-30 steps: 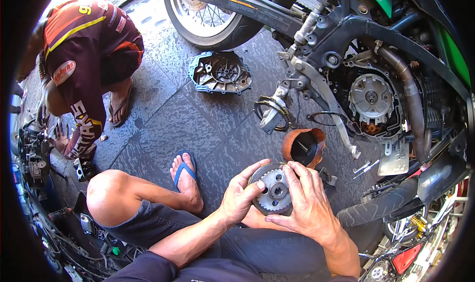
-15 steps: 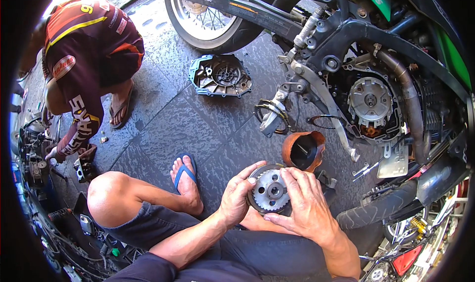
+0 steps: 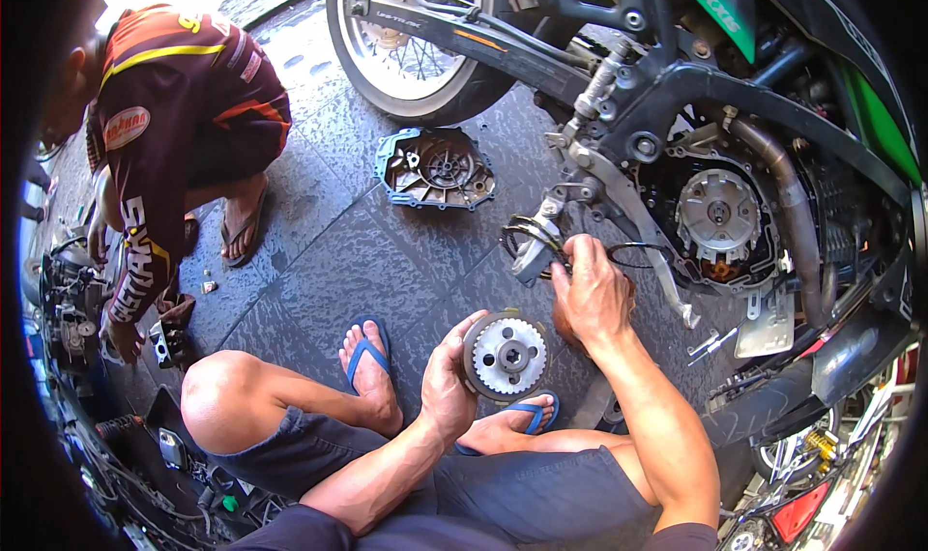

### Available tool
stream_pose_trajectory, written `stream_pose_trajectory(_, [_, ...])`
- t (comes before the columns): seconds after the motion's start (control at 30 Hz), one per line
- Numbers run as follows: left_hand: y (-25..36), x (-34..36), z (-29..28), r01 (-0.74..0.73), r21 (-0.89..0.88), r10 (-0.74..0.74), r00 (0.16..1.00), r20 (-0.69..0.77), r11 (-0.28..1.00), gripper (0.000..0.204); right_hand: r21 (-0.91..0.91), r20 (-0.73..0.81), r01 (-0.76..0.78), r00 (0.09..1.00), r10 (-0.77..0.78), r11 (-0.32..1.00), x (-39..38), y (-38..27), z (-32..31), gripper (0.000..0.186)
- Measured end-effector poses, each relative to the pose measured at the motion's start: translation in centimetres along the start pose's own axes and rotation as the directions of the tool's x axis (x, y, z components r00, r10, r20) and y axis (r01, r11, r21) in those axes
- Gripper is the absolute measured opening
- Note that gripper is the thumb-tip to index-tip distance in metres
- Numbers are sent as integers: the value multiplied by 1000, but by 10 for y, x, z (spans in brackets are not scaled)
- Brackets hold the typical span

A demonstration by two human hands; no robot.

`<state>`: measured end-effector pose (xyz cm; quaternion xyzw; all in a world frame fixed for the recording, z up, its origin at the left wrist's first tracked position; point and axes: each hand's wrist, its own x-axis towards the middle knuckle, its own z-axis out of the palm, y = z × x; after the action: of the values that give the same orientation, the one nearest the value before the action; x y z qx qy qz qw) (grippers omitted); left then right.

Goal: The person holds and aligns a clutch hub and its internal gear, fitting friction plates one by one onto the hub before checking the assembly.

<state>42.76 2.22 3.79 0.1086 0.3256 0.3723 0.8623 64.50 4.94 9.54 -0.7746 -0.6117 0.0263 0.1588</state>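
My left hand (image 3: 447, 389) grips a clutch hub (image 3: 527, 346) by its edge, over my lap. A pale toothed disc with round holes faces up inside a darker rim of plates. My right hand (image 3: 594, 295) is stretched forward to several thin dark clutch plates (image 3: 522, 230) hung over the motorcycle's footpeg (image 3: 529, 263). Its thumb and fingers are closed on the near side of a plate; the fingertips are partly hidden. Beneath this hand, an orange-brown container (image 3: 565, 327) is mostly covered. The opened engine, with its clutch basket (image 3: 719, 211), is to the right.
An engine side cover (image 3: 389, 151) lies inner side up on the dark tiles. The motorcycle's rear wheel (image 3: 425, 101) stands behind it. At left, another person (image 3: 188, 97) crouches over engine parts (image 3: 72, 309). A metal lever (image 3: 662, 266) reaches down near my right hand.
My right hand has let go of the clutch hub and moved forward to the hanging plates, passing over the container. My left hand alone keeps the hub, now slightly more to the left.
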Motion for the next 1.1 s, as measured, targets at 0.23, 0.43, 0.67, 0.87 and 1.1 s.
stream_pose_trajectory(0.23, [4, 1, -6, -8, -74, 12, 999, 50, 997, 63, 62, 3, -3, 1000, 3, 998, -2, 0, -12, 18])
stream_pose_trajectory(0.43, [3, 0, -6, -19, -40, 19, 1000, -4, 999, 61, 426, 355, -399, 899, 255, 812, 0, -4, -43, 16])
stream_pose_trajectory(0.67, [-1, 3, -3, 7, -59, -6, 1000, 13, 998, 62, 499, 437, -382, 886, 155, 778, 0, 11, -28, 20])
stream_pose_trajectory(0.87, [2, 4, -9, 21, -89, -20, 1000, 14, 996, 64, 448, 320, -283, 936, 144, 848, -4, -15, -64, 13])
stream_pose_trajectory(1.1, [0, 4, -7, 36, -154, -32, 999, 26, 987, 65, 59, 68, 542, 836, -545, 838, -76, -59, -76, 22])
